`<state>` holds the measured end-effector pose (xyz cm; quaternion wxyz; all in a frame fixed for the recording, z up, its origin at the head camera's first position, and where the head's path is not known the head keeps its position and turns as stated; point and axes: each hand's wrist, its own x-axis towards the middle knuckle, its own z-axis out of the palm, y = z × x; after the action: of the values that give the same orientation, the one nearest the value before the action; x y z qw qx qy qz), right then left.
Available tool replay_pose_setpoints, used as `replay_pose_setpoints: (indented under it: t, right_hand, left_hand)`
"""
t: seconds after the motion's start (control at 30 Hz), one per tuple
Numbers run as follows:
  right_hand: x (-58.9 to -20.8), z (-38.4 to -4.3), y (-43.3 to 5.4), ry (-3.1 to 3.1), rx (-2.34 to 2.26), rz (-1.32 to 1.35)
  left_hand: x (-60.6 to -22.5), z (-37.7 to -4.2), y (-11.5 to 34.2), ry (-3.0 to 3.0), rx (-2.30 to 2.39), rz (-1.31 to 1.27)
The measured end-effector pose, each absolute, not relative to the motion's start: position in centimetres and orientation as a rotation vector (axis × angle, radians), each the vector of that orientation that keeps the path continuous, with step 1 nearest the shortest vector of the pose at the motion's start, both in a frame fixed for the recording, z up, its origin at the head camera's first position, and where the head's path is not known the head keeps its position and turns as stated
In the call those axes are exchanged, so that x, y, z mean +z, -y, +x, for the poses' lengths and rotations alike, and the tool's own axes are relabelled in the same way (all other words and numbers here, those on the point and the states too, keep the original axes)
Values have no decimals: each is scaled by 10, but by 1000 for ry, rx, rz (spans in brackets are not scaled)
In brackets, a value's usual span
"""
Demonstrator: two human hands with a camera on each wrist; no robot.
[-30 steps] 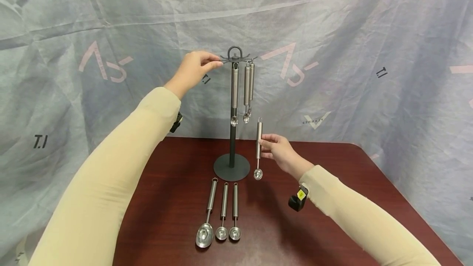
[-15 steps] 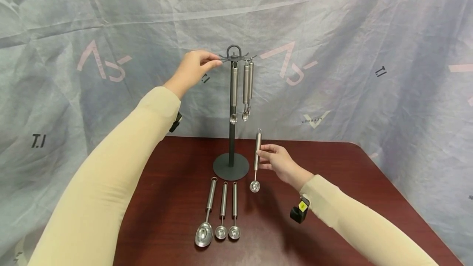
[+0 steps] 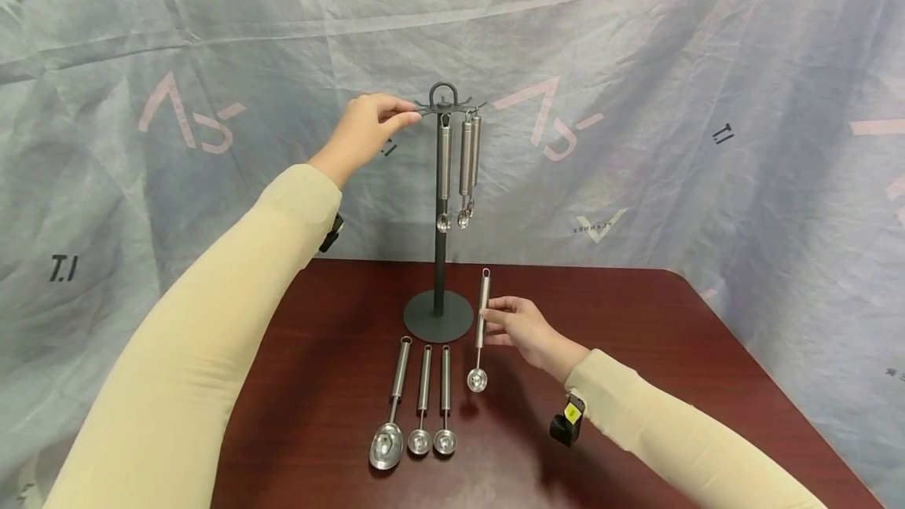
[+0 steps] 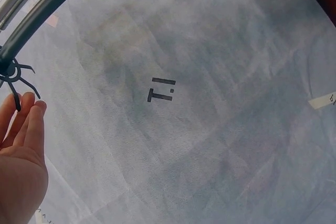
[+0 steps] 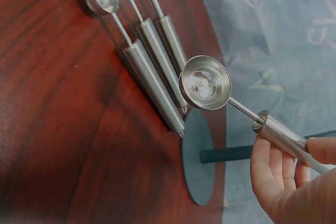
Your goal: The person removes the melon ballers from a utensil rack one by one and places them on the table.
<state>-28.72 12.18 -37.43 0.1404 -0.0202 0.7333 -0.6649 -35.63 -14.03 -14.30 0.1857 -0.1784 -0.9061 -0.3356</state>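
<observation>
My right hand (image 3: 526,330) holds a steel melon baller (image 3: 483,311) by its handle, its round bowl pointing down above the table. In the right wrist view, the thumb lies on one side of the handle and the fingers on the other; the bowl (image 5: 205,83) has a small hole. At the top of a dark utensil stand (image 3: 440,273), my left hand (image 3: 362,132) pinches one hook (image 4: 18,98) between thumb and fingers. Several steel scoops (image 3: 445,155) hang from the stand's other hooks, partly overlapping each other.
Left of the held melon baller, two small round scoops (image 3: 424,387) and a larger oval scoop (image 3: 386,446) lie in a row on the dark red table (image 3: 601,383). The stand's round base (image 3: 438,328) is just behind them. A grey cloth (image 3: 636,140) hangs behind the table.
My right hand has lowered the melon baller toward the table and slightly to the left, near the row of scoops. The left hand keeps its grip on the stand's hook.
</observation>
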Motion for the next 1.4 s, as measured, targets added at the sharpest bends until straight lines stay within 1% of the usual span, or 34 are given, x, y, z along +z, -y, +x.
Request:
replay_pose_setpoints:
  t: [0.83, 1.03, 1.4]
  right_hand:
    - [-424, -268, -113, -2068, -1822, -18]
    - [-430, -266, -109, -2127, -1727, 54]
    - [-434, -265, -104, -2138, -1642, 87]
  left_hand:
    - [-141, -354, 140, 2593, -911, -498]
    - [-141, -352, 140, 2577, -920, -499]
    - [-141, -353, 139, 2579, -922, -493]
